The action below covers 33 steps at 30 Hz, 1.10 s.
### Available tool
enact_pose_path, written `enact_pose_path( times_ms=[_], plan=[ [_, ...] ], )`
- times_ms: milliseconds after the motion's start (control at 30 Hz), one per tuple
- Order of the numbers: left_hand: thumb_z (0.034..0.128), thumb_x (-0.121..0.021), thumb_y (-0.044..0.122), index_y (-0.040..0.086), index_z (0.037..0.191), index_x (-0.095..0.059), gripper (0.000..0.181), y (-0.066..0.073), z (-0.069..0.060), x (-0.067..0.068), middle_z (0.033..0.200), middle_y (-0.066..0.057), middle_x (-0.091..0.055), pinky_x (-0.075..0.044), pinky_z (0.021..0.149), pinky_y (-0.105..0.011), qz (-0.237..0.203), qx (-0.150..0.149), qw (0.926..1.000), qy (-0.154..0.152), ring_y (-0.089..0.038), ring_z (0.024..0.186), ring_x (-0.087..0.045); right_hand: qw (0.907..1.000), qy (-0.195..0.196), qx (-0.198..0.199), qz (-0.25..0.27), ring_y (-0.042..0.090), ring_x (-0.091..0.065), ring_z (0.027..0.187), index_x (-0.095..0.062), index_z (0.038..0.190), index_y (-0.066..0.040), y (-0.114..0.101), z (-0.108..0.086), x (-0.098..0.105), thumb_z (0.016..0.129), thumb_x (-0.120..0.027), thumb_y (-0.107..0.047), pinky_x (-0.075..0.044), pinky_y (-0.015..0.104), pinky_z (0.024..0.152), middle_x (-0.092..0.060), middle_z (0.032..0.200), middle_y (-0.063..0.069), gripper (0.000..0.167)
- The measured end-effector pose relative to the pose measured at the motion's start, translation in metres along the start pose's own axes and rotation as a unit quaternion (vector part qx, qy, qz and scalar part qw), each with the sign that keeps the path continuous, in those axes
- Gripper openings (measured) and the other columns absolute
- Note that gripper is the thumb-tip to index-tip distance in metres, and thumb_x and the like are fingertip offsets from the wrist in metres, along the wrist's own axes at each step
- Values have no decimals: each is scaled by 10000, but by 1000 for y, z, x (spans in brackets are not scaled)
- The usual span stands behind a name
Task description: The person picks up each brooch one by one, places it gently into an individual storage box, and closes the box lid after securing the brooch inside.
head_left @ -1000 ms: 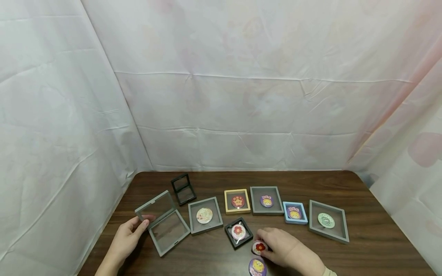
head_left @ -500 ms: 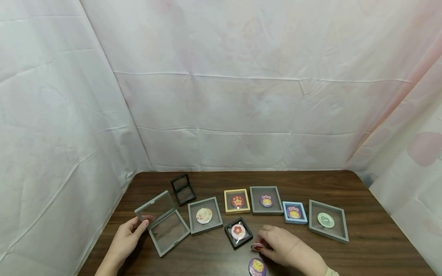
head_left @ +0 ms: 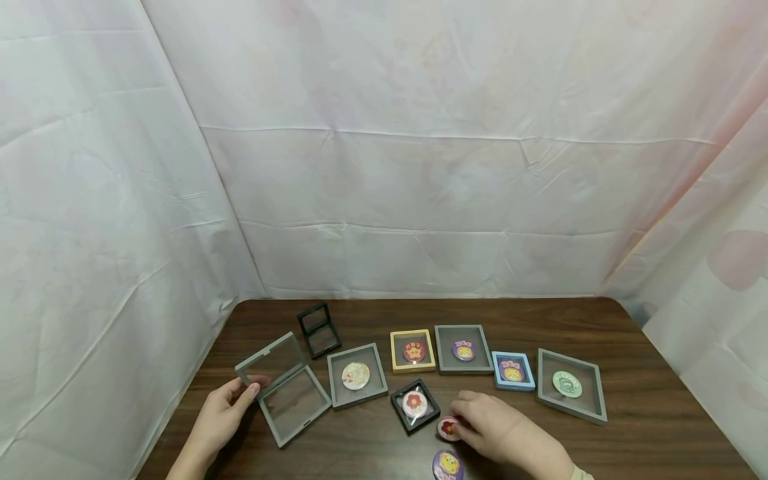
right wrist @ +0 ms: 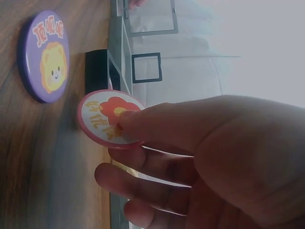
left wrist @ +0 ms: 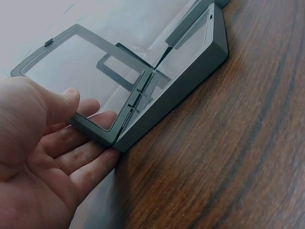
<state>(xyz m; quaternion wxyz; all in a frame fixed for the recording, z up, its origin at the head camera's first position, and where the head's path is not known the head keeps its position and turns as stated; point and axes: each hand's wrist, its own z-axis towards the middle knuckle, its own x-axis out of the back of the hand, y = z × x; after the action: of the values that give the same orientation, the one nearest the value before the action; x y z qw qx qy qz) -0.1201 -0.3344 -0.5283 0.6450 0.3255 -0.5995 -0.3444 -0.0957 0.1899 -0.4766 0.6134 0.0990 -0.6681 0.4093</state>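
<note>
Between thumb and fingers, my right hand [head_left: 495, 427] pinches a round badge [right wrist: 107, 112], white with a red flower and a pink rim. Its thumb lies across the printed face. My left hand [head_left: 219, 413] holds the raised lid of a grey display frame [head_left: 294, 407] at its lower corner, thumb on one side and fingers behind. That frame stands hinged apart on the table, and no badge shows in it. Just left of the right hand is a black frame [head_left: 415, 427] with a flower badge inside. A purple lion badge [head_left: 447, 465] lies in front.
A small black frame [head_left: 319, 330] stands unfolded at the back left. Grey frames [head_left: 375, 393], a yellow frame [head_left: 413, 367] and a blue frame [head_left: 514, 386], each with a badge inside, lie across the table. White curtains [head_left: 384, 180] enclose the back and sides.
The flower badge was tilted nearly edge-on half a second ago and now shows its face upward again in my right hand. My left hand and the grey frame stay put.
</note>
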Motion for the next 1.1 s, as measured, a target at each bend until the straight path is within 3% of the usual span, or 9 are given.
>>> enact_pose_path(
  times_ms=[333,633,733,900,1000,1100],
  plan=[
    [1151,-605,278,116,1335,-759,290,1,-2,0,1328,-54,-773,-520,943,-173,22,106,9999,30,-7,1198,-659,9999,149,62,22,-39,-427,735,-673,932,-188,-4,-1,4,1020,-758,-122,-475,216,646,-493,914,-144,139],
    [1149,-607,282,115,1335,-757,292,3,-4,1,1324,-49,-775,-518,942,-170,127,69,9999,75,13,1203,-642,9968,393,491,498,-54,-476,777,-703,982,-162,-7,6,10,1042,-732,-101,-487,179,651,-543,947,-133,91],
    [1150,-606,292,112,1328,-761,297,4,-3,0,1322,-51,-776,-516,945,-167,95,44,9999,69,14,1201,-646,9926,900,714,398,-42,-498,770,-727,993,-131,-7,12,10,1018,-743,-61,-479,167,632,-574,921,-117,76],
    [1147,-612,279,104,1336,-757,296,4,-1,-2,1333,-57,-770,-506,953,-154,63,3,10000,61,-47,1236,-658,9747,2066,854,32,-8,-514,736,-742,993,-112,-11,24,10,961,-760,5,-449,136,613,-595,890,-101,122],
    [1143,-619,261,105,1343,-754,287,4,-1,-2,1345,-57,-765,-506,957,-157,50,21,10000,75,-110,1266,-663,9705,2286,768,48,8,-507,735,-722,974,-128,-15,34,12,968,-753,4,-445,138,615,-579,889,-109,136],
    [1140,-624,245,106,1346,-754,280,4,-1,-2,1348,-59,-763,-509,957,-161,55,37,9999,96,-154,1277,-668,9735,2202,598,174,31,-513,749,-728,996,-132,-19,45,15,1009,-726,-30,-456,167,625,-571,898,-117,103]
  ],
)
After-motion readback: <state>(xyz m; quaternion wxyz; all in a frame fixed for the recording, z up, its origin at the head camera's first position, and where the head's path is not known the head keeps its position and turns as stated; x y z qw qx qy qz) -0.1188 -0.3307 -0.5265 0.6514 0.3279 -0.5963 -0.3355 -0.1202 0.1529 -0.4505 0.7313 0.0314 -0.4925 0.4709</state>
